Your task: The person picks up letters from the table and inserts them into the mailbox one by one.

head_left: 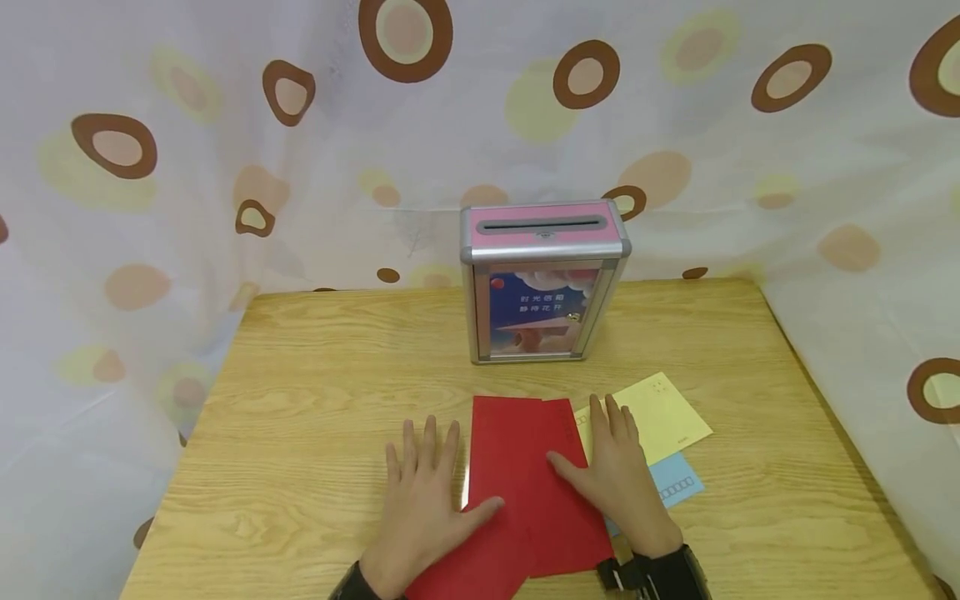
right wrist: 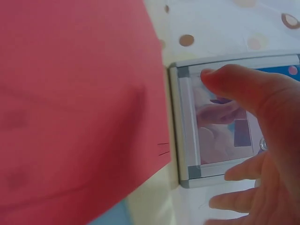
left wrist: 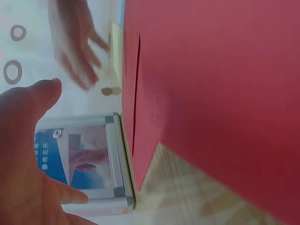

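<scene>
Overlapping red envelopes lie in front of me: one upright [head_left: 504,442], one angled at its right [head_left: 568,517], and one lower down [head_left: 480,560]. My left hand [head_left: 422,508] is at their left side with fingers spread and its thumb over the lower envelope. On the right, my right hand [head_left: 618,479] has straight fingers, its thumb over the angled red envelope. Partly behind that hand are a yellow envelope [head_left: 663,421] and a light blue envelope [head_left: 681,479]. Neither hand grips anything. Both wrist views show red paper [left wrist: 225,84] close up beside the hands.
A pink and silver letterbox [head_left: 543,283] with a slot on top and a lock on its front door stands at the back of the wooden table [head_left: 322,358]. A white curtain with brown rings [head_left: 480,125] hangs behind and along both sides.
</scene>
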